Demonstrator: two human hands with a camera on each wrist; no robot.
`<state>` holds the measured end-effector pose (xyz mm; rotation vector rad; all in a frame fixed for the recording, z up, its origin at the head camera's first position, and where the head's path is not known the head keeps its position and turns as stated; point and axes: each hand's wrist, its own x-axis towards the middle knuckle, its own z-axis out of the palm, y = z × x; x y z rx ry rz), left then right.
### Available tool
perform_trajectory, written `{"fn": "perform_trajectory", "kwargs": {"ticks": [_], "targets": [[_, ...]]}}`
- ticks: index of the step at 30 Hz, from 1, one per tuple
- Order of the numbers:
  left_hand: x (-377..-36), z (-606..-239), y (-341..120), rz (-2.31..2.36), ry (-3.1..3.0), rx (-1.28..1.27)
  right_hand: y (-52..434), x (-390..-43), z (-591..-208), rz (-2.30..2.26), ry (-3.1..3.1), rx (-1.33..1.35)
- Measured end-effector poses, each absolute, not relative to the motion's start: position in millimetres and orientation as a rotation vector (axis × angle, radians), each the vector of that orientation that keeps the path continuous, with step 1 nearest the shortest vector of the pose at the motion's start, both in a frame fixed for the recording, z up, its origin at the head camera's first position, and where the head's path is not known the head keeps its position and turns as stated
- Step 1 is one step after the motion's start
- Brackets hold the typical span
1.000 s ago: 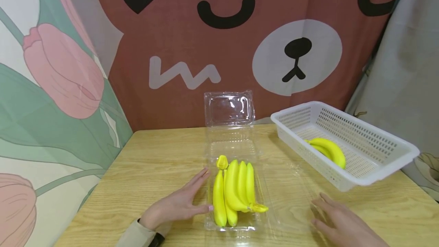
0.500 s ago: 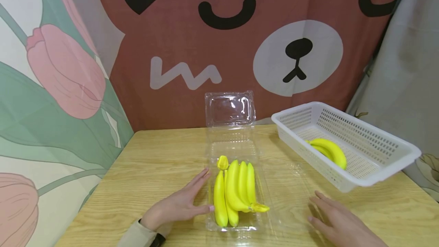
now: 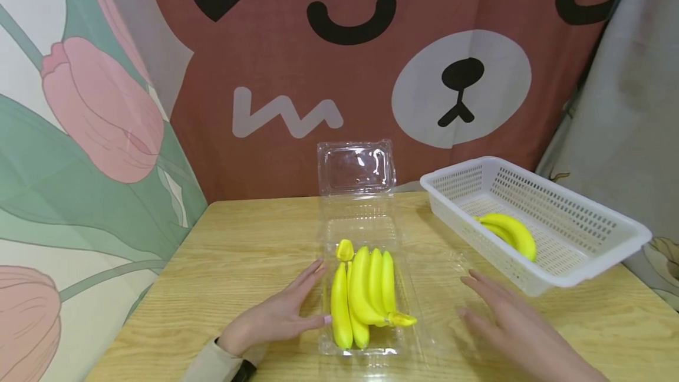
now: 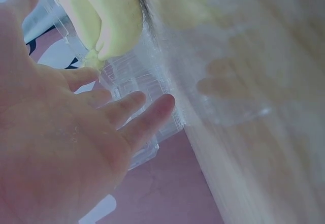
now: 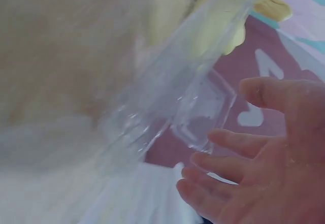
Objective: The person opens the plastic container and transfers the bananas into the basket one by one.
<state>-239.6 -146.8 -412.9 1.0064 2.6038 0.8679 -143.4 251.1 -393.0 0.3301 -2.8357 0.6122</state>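
Two bunches of yellow bananas (image 3: 361, 293) lie in a clear plastic clamshell box (image 3: 379, 343), one stem pointing away, the other to the near right. The box's clear lid (image 3: 356, 168) stands raised at the back. My left hand (image 3: 273, 318) is at the box's left side, fingers extended, thumb by the rim; whether it touches is unclear. To the right, my right hand (image 3: 511, 326) hovers with fingers spread and holds nothing. Between it and the bananas is another clear plastic sheet or flap (image 3: 442, 302), hard to make out. The right wrist view shows the right palm (image 5: 284, 158) apart from the plastic.
A white perforated basket (image 3: 536, 223) stands at the right rear of the wooden table (image 3: 244, 240), with another bunch of bananas (image 3: 509, 234) inside. Behind the table hangs a brown curtain (image 3: 265, 63) with a bear print.
My right hand has moved left and slightly away from me, closer to the box. The left hand, bananas, box and basket have stayed in place.
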Motion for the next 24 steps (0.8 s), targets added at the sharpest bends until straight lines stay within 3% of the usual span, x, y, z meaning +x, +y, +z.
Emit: {"fn": "perform_trajectory", "kwargs": {"ticks": [13, 24], "targets": [[-239.3, -413.4, -146.5, 0.876, 2.606, 1.01, 172.1, -165.3, -356.6, 0.601, -2.772, 0.626], [-240.2, -414.6, -145.7, 0.896, 2.594, 0.995, 124.8, -173.3, -360.7, 0.538, -2.901, 0.774]]}}
